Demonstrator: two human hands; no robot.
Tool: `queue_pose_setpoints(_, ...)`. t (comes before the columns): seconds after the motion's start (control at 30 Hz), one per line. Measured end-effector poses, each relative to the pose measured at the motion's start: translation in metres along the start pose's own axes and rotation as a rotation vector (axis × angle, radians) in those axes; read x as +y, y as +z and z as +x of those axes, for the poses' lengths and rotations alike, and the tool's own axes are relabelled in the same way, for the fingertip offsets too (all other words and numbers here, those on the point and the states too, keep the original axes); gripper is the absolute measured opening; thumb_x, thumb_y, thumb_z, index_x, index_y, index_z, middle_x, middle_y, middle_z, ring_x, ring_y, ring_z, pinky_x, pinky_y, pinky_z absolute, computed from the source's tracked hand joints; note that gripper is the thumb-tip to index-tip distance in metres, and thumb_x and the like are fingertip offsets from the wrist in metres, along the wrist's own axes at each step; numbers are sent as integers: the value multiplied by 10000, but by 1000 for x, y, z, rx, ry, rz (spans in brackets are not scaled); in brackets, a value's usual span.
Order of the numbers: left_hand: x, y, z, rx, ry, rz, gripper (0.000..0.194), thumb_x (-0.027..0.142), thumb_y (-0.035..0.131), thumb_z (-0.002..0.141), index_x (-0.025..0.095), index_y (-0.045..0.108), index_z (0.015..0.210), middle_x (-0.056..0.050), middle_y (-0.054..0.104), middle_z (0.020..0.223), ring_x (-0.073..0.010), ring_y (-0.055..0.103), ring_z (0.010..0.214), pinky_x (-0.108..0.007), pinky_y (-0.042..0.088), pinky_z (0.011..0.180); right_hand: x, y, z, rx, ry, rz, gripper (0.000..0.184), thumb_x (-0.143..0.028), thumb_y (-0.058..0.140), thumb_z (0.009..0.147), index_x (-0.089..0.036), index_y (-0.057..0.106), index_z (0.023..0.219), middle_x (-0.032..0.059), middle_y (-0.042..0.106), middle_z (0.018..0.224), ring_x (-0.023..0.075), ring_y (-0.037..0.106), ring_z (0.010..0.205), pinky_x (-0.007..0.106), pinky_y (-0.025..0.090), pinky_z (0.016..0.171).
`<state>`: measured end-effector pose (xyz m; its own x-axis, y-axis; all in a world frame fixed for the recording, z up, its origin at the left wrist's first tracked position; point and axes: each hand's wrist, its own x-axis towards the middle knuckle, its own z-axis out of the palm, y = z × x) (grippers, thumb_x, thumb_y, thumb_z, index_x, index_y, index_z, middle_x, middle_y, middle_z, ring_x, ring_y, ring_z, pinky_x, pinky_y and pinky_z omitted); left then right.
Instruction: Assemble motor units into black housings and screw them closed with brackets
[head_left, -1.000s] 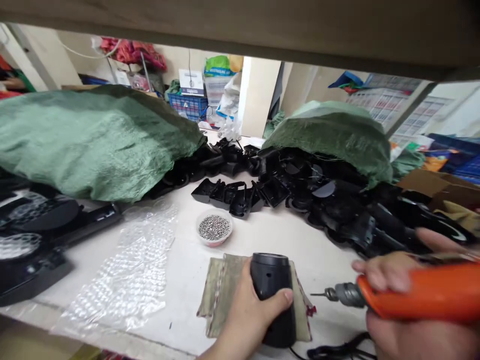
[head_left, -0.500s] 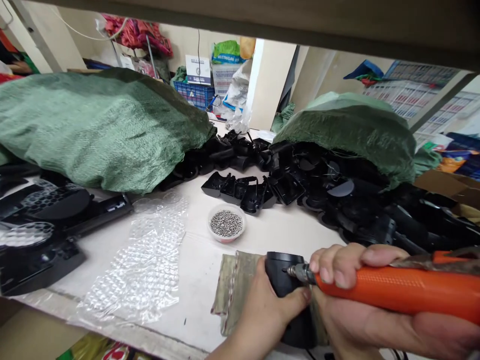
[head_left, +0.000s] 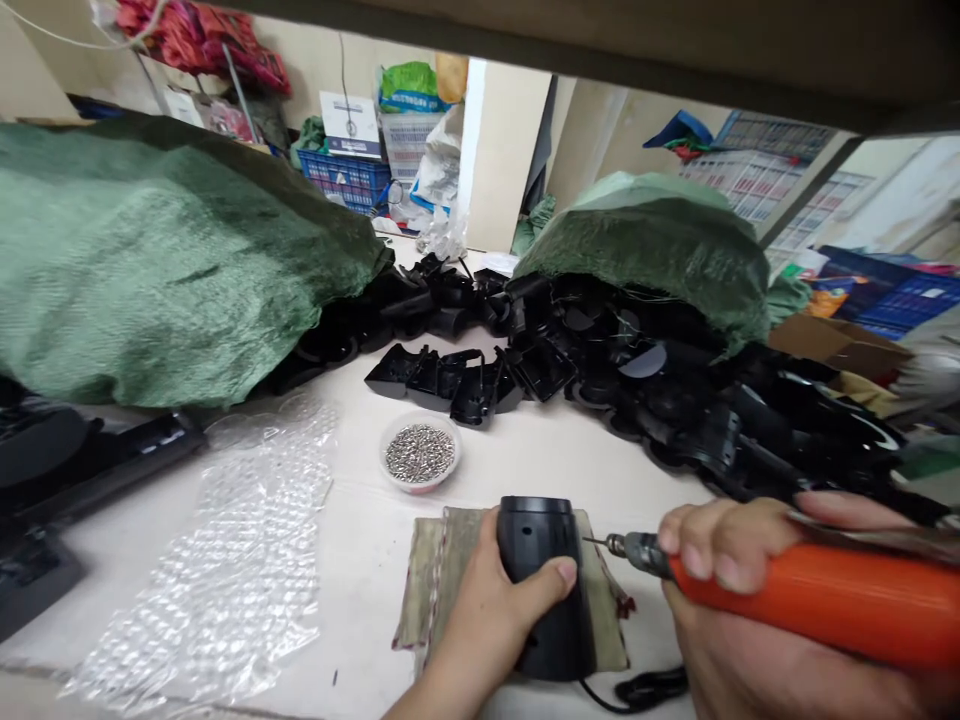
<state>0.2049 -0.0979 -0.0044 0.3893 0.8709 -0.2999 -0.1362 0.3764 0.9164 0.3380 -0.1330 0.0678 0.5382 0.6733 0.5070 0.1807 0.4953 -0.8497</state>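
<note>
My left hand (head_left: 499, 610) is closed round a black plastic housing (head_left: 544, 600), its thumb across the front face. A small screw hole shows near the housing's upper end. The housing rests on a folded khaki cloth (head_left: 424, 590), and a black cable (head_left: 649, 688) runs out from its lower end. In my right hand (head_left: 742, 590) is an orange electric screwdriver (head_left: 817, 600), held level. Its thin bit points left at the housing, a short gap away from it. Behind the cloth stands a round tub of small silver screws (head_left: 420, 455).
Bubble wrap (head_left: 225, 550) lies left of the cloth. Black plastic parts (head_left: 660, 400) are heaped at the back and right, spilling from a green woven sack (head_left: 645, 235). Another green sack (head_left: 165, 260) bulges at the left. A shelf edge (head_left: 600, 60) crosses overhead.
The screwdriver has pulled back to the right, its bit leaving the screw hole. My left hand still holds the housing, which now stands more upright in view. The camera view has shifted right.
</note>
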Motion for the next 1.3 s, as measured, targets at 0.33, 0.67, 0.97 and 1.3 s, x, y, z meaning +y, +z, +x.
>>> queue_pose_setpoints(0.33, -6, 5, 1, 43, 74, 83, 517, 336, 698, 691, 164, 496, 1135, -77, 664, 995, -261, 601, 924, -367, 443, 858, 32, 12, -3, 129, -21, 244, 510, -771, 601, 626, -292, 568, 795, -64, 462, 462, 130, 414, 395, 274, 388, 439)
queue_pose_setpoints(0.67, -6, 5, 1, 70, 62, -26, 566, 384, 731, 647, 154, 539, 1127, -87, 685, 1002, -256, 610, 931, -360, 455, 852, 26, 6, 3, 161, 3, 293, 505, -736, 524, 720, -278, 585, 923, -58, 468, 471, 132, 411, 393, 281, 394, 442)
queue_pose_setpoints(0.97, -7, 5, 2, 157, 16, -14, 561, 435, 724, 654, 158, 542, 1106, -74, 673, 936, -249, 614, 876, -341, 465, 796, 0, -23, -33, 18, 67, 289, 374, -650, 574, 746, -337, 662, 931, -38, 553, 503, 145, 459, 440, 303, 443, 508)
queue_pose_setpoints(1.3, -9, 8, 2, 156, 41, -42, 440, 393, 719, 682, 162, 551, 1016, -35, 611, 865, -193, 568, 795, -277, 453, 723, 18, -14, -29, -98, 83, 299, 353, -663, 638, 682, -326, 656, 784, -34, 535, 469, 155, 470, 404, 304, 450, 443)
